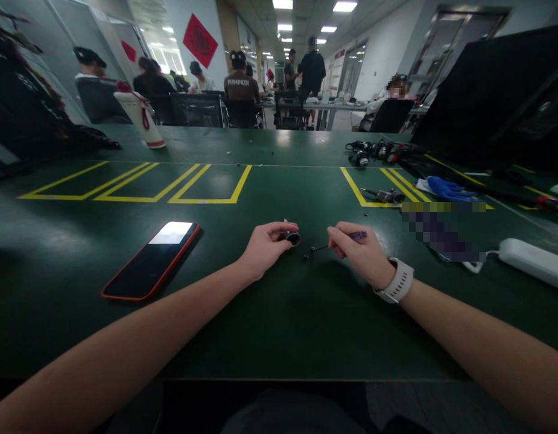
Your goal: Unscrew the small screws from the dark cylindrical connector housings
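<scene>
My left hand (266,248) is closed around a small metal part with a round, cup-like open end (293,239), held just above the green table. In my right hand (361,256) is a thin screwdriver with a purple handle (359,235), gripped like a pen. Its shaft points left, and the tip is at a tiny ring-like piece (312,248). A second tiny dark piece (306,258) lies close by on the table. Most of the metal part is hidden behind my left fingers.
A phone in an orange case (147,265) lies left. To the right are a metal assembly (387,196), a blue glove (450,188) and a white power strip (534,262). Several dark mechanical units (362,158) stand farther back. People sit and stand beyond the table (260,337).
</scene>
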Demonstrator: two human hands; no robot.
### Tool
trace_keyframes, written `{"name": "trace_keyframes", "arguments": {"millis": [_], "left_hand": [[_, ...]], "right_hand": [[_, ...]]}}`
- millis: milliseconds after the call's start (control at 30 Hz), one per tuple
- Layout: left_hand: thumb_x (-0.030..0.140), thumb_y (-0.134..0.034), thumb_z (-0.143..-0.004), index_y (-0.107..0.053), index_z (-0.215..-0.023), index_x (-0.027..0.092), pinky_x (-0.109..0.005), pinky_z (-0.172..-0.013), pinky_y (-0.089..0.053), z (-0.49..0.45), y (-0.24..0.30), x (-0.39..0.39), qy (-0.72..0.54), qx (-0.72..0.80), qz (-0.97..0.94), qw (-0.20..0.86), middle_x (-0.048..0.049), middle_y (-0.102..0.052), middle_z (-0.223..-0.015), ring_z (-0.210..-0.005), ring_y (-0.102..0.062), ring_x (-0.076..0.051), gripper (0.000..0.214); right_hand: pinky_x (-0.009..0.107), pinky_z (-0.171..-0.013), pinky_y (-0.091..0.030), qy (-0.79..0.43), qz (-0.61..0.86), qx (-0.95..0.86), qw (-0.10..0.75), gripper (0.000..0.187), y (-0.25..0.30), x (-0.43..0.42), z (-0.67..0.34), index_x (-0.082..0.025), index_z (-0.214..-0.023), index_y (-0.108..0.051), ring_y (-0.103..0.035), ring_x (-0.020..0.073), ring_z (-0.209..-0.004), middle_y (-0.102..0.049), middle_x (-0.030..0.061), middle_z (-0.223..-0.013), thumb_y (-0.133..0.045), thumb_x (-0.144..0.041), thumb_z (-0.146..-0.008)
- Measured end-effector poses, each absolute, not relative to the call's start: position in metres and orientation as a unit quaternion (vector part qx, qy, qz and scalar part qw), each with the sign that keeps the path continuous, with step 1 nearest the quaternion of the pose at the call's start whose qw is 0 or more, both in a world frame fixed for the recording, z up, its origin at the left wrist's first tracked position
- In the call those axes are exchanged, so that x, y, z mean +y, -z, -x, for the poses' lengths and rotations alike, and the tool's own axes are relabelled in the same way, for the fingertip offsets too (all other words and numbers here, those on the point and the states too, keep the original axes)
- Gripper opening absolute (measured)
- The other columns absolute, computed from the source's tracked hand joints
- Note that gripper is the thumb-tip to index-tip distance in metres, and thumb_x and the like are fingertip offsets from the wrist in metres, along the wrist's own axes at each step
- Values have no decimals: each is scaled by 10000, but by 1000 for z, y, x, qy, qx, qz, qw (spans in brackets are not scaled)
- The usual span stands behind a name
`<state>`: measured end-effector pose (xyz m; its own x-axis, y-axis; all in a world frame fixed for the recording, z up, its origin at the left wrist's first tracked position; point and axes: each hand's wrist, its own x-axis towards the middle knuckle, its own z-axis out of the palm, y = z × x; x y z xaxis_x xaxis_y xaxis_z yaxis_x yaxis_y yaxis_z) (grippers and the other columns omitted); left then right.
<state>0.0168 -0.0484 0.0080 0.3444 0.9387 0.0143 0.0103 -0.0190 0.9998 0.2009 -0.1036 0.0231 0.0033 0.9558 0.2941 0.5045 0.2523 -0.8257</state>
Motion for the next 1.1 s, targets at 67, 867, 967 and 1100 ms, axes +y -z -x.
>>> {"name": "trace_keyframes", "arguments": {"millis": [67,867,967,1100], "left_hand": [[-41,-607,-638,-678,-912,143,-394,-1022,-405,-16,-8,-48,-402,402,-591,572,-63,-653,-1142,-1034,-616,-171,338],[-28,-610,-647,-674,-935,144,-399,-1037,-388,-16,-8,-47,-395,399,-598,573,-67,-656,-1133,-1055,-605,-174,341],[-25,-610,-652,-673,-938,139,-389,-1036,-391,-15,-8,-47,-393,399,-599,572,-68,-654,-1131,-1057,-603,-171,336],[-22,-607,-659,-673,-945,149,-388,-1033,-396,-15,-8,-48,-393,399,-600,572,-61,-647,-1146,-1063,-600,-172,339]], "right_hand": [[256,-496,-316,-241,565,-658,435,339,-23,-103,-201,-177,-550,-519,-414,97,-476,-432,-46,-480,-478,-331,-850],[260,-513,-315,-224,618,-681,322,346,-37,-100,-204,-174,-520,-514,-449,108,-497,-475,-29,-491,-494,-321,-833],[252,-500,-316,-212,616,-690,315,330,-36,-100,-204,-171,-547,-525,-454,107,-507,-504,-23,-523,-532,-358,-819],[252,-520,-337,-209,601,-705,313,265,-32,-96,-207,-166,-631,-577,-491,116,-551,-562,-5,-595,-566,-369,-800]]}}
